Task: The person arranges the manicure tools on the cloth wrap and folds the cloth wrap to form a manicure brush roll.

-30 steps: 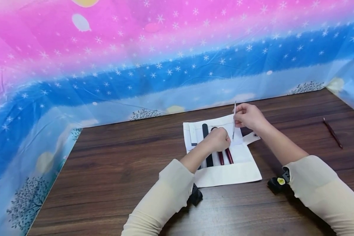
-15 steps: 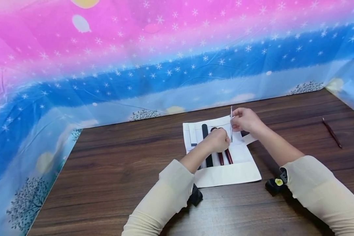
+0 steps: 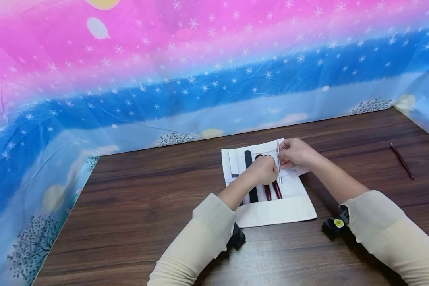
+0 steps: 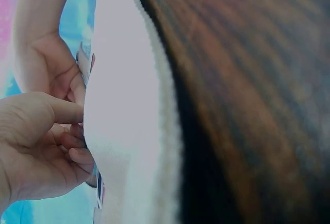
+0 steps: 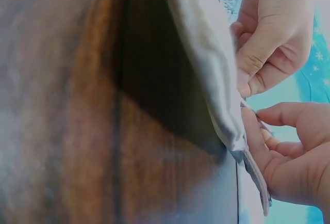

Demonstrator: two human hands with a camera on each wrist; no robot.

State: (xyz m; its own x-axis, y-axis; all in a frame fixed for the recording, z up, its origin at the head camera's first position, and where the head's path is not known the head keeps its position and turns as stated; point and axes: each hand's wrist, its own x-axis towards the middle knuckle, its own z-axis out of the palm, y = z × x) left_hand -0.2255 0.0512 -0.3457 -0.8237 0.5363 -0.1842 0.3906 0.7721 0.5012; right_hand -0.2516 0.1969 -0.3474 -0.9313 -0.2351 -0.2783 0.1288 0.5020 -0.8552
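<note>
A white cloth tool pouch (image 3: 276,212) lies opened flat on the table. My left hand (image 3: 265,170) bends over its middle, thumb and fingers pinching the pouch's cloth, seen also in the right wrist view. Just right of it, my right hand (image 3: 296,152) pinches a slim silver tool (image 3: 280,176), held lengthwise over the right part of the pouch with its lower end at the cloth. Dark red handles (image 3: 277,190) show below the left hand, their upper parts covered by it. A black flat bar (image 3: 248,159) and a white strip with a dark end (image 3: 233,163) sit further left in the pouch.
A dark red pen-like stick (image 3: 402,161) lies alone on the wooden table (image 3: 146,198) at the right. The pouch's strap (image 3: 302,170) sticks out under the right wrist. A printed pink and blue curtain (image 3: 200,79) stands behind the table's back edge.
My right hand has moved down and slightly left, carrying the silver tool lower over the pouch beside the left hand. The left hand has stayed in place.
</note>
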